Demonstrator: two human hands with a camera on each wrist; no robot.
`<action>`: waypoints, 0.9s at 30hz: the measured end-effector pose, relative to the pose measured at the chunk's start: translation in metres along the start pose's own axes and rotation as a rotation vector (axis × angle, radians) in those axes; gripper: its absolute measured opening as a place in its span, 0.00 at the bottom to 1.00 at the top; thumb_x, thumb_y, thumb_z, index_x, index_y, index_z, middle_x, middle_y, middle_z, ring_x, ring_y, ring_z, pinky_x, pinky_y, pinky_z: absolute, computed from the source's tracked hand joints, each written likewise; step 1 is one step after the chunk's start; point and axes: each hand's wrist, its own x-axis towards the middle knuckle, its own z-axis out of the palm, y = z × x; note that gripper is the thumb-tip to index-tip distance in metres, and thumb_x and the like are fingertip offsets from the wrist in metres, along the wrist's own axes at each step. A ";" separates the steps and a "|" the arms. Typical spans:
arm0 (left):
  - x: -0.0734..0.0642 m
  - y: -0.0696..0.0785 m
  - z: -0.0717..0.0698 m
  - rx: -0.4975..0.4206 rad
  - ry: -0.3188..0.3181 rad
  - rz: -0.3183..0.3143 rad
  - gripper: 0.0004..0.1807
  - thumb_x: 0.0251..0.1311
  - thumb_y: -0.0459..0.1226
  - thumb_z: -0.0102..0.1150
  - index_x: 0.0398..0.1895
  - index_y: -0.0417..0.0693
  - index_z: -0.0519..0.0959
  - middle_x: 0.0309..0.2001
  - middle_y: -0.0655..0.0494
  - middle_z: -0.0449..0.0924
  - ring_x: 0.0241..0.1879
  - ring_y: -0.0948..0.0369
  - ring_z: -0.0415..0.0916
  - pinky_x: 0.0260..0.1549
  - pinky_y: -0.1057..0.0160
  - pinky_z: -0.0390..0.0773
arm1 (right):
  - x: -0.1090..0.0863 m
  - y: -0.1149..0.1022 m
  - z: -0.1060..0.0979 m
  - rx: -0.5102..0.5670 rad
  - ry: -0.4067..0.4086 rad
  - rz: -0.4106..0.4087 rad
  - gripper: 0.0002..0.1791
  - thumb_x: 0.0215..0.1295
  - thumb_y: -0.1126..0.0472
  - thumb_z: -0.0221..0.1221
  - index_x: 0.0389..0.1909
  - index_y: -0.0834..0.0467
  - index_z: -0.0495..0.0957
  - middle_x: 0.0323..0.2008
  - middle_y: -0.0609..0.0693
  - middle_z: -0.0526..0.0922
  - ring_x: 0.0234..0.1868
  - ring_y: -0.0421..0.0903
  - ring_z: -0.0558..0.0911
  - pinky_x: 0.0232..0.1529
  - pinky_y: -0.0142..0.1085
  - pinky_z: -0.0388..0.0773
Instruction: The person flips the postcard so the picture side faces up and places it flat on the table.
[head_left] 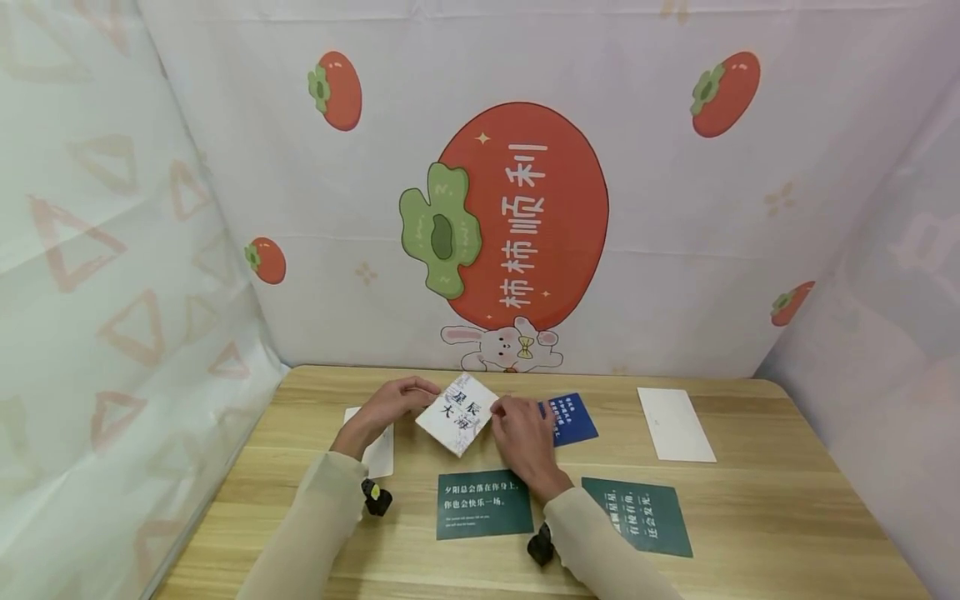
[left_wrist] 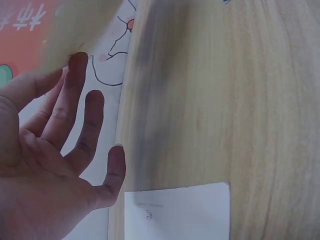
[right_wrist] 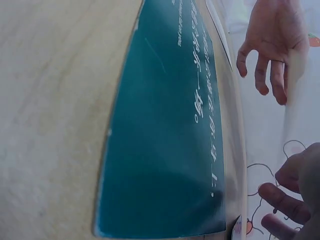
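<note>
A white card (head_left: 457,414) with large dark characters and a grey floral print is held up above the table, tilted. My left hand (head_left: 386,408) pinches its left corner. In the left wrist view the thumb and foremost fingertips of the left hand (left_wrist: 65,145) meet the card's shaded back (left_wrist: 85,30), and the other fingers spread free. At the opposite corner, my right hand (head_left: 525,442) grips the card with curled fingers. The right wrist view shows the right hand (right_wrist: 292,200) only partly, with the card nearly edge-on (right_wrist: 295,85).
On the wooden table (head_left: 765,500) lie a green card (head_left: 483,504) in front, another green card (head_left: 648,517) partly behind the right sleeve, a blue card (head_left: 573,419) beside the right hand, and a white card (head_left: 677,425) farther right. Another white card (head_left: 381,454) lies under the left wrist.
</note>
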 end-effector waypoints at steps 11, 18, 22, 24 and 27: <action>0.000 -0.004 0.009 0.090 0.017 -0.013 0.21 0.75 0.49 0.65 0.63 0.50 0.86 0.58 0.59 0.90 0.63 0.56 0.80 0.65 0.50 0.74 | -0.006 -0.004 0.004 -0.056 -0.091 -0.035 0.10 0.74 0.55 0.67 0.51 0.53 0.89 0.52 0.52 0.92 0.60 0.56 0.83 0.75 0.65 0.66; 0.005 -0.004 0.015 0.123 0.032 0.023 0.19 0.75 0.45 0.67 0.62 0.46 0.86 0.54 0.53 0.92 0.61 0.54 0.85 0.69 0.45 0.76 | -0.007 -0.003 0.004 -0.133 -0.144 -0.079 0.12 0.70 0.51 0.71 0.50 0.50 0.90 0.58 0.52 0.89 0.64 0.58 0.80 0.77 0.72 0.60; 0.006 -0.004 0.020 0.184 0.035 0.068 0.16 0.76 0.42 0.67 0.59 0.43 0.86 0.52 0.51 0.92 0.57 0.54 0.87 0.67 0.44 0.78 | -0.008 -0.004 0.003 -0.139 -0.194 -0.093 0.14 0.70 0.48 0.71 0.51 0.50 0.90 0.60 0.52 0.86 0.67 0.59 0.78 0.78 0.74 0.56; 0.007 -0.004 0.022 0.229 0.045 0.087 0.15 0.76 0.41 0.67 0.58 0.43 0.87 0.50 0.52 0.91 0.54 0.56 0.87 0.63 0.46 0.81 | -0.009 -0.005 0.003 -0.142 -0.217 -0.090 0.15 0.71 0.47 0.71 0.52 0.50 0.90 0.62 0.52 0.85 0.68 0.59 0.76 0.78 0.75 0.54; 0.007 -0.004 0.027 0.300 0.064 0.112 0.12 0.75 0.40 0.68 0.56 0.47 0.89 0.48 0.55 0.91 0.50 0.60 0.85 0.57 0.52 0.83 | -0.009 -0.005 0.003 -0.155 -0.240 -0.088 0.17 0.71 0.45 0.70 0.54 0.50 0.90 0.64 0.51 0.84 0.70 0.59 0.75 0.79 0.75 0.52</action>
